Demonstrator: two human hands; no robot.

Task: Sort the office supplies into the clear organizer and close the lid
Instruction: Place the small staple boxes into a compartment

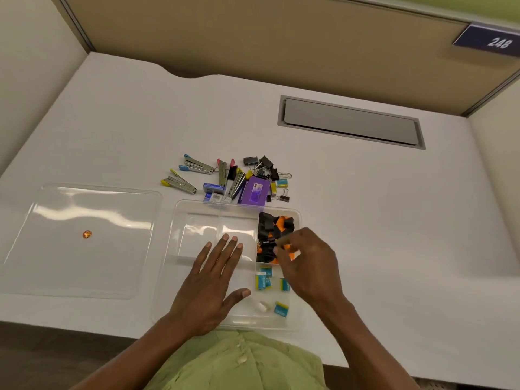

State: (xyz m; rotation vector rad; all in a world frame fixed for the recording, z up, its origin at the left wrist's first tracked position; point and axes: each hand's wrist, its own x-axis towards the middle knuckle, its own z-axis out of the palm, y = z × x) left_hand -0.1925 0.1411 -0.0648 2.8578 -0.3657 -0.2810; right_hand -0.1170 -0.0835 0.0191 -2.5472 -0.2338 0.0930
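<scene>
- One clear organizer [180,211] stands at the near edge of the desk [380,220], and its one lid [56,249] lies flat to the left, off the box.
- Four small staplers [197,164] lie in a pile just behind the organizer, with one purple box [254,191] and black binder clips [266,162], which I cannot count surely.
- Four small blue-yellow boxes [260,281] are in the near right compartment.
- Black and orange straps [274,225] fill the far right compartment.
- The left hand [213,282] rests flat on the organizer, fingers spread.
- The right hand [306,263] hovers over the straps with fingers curled; they are blurred, so I cannot tell if they pinch something.

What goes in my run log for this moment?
left hand: flat on clear organizer | right hand: over lanyards, grip unclear | lid: off, left | staplers, binder clips: unsorted
</scene>
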